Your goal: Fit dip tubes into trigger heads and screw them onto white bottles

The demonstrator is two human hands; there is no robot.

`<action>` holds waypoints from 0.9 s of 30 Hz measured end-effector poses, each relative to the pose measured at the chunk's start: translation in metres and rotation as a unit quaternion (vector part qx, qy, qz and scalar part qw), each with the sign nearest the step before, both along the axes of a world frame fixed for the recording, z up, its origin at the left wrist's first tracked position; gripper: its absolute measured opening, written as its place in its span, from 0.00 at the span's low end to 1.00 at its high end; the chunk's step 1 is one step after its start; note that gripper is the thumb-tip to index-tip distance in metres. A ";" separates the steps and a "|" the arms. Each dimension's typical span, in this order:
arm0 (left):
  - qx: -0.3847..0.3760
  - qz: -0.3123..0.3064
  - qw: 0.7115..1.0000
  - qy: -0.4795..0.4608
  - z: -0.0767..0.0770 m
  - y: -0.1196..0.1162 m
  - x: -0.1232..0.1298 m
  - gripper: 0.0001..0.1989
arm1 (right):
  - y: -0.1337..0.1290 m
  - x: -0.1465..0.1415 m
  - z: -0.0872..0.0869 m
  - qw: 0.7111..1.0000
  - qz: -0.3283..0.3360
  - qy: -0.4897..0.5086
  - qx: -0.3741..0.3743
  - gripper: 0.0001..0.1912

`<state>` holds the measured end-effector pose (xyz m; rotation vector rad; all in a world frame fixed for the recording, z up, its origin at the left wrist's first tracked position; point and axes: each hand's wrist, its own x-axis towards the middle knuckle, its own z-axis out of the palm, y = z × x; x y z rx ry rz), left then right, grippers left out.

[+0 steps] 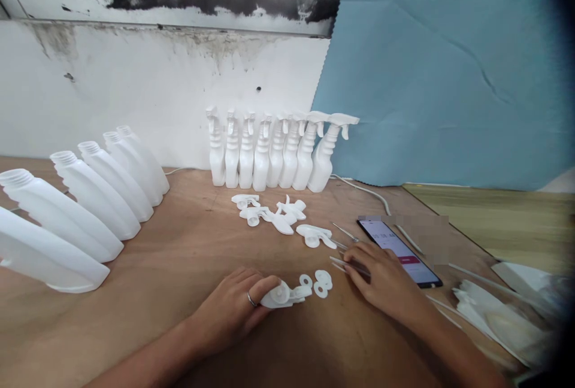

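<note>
My left hand (240, 302) grips a white spray trigger head (279, 295), which lies on its side low over the wooden table. Close by its nozzle end are several flat white ring washers (321, 290), some overlapping. To the right, my right hand (375, 271) is closed around slim tweezers (348, 263), their two prongs pointing left. Just beyond its fingers lies a thin metal pick (344, 232). More white trigger heads rest farther back, one alone (315, 236) and a cluster (274, 214).
White spray bottles (262, 163) with triggers stand along the back wall. Larger open-necked white bottles (96, 196) line the left side. A phone (402, 253) lies beside my right hand, with a white cable (372, 190) behind it. Plastic bags (498, 316) and thin tubes occupy the right edge.
</note>
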<state>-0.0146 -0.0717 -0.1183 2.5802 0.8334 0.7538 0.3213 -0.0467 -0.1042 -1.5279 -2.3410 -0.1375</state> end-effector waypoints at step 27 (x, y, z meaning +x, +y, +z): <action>-0.045 0.015 0.999 0.001 0.000 0.002 0.002 0.21 | -0.007 0.002 0.053 0.760 -0.043 0.645 0.061 0.05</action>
